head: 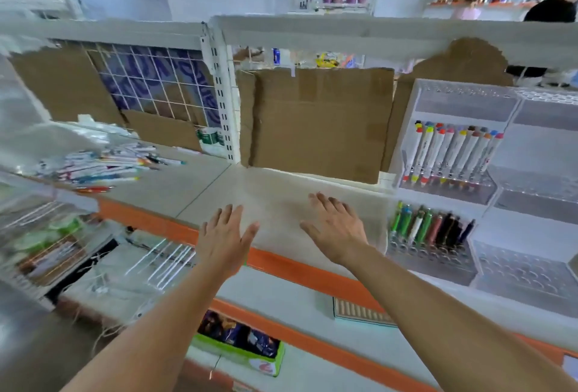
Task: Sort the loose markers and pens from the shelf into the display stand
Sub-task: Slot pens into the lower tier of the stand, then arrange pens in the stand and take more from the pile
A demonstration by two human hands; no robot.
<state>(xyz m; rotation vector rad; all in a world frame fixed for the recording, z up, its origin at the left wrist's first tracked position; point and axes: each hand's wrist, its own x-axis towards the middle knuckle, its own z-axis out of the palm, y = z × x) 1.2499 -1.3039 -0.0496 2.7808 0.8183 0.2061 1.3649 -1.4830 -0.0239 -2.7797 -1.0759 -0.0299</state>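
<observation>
A pile of loose markers and pens point(103, 165) lies on the white shelf point(200, 185) at the left. The clear tiered display stand point(513, 204) stands on the shelf at the right. Its upper tier holds a row of white markers point(450, 154) with coloured caps; a lower tier holds several pens point(428, 229) in green, white, pink and dark colours. My left hand point(223, 235) and my right hand point(336, 229) hover flat over the shelf's front edge, fingers straight, holding nothing. Both are between the pile and the stand.
Cardboard sheets point(319, 122) line the back of the shelf. An orange strip point(281, 262) runs along the shelf's front edge. Lower shelves hold a green box point(240, 348) and packaged goods point(53, 251). A person in black point(553, 7) stands far back at the right.
</observation>
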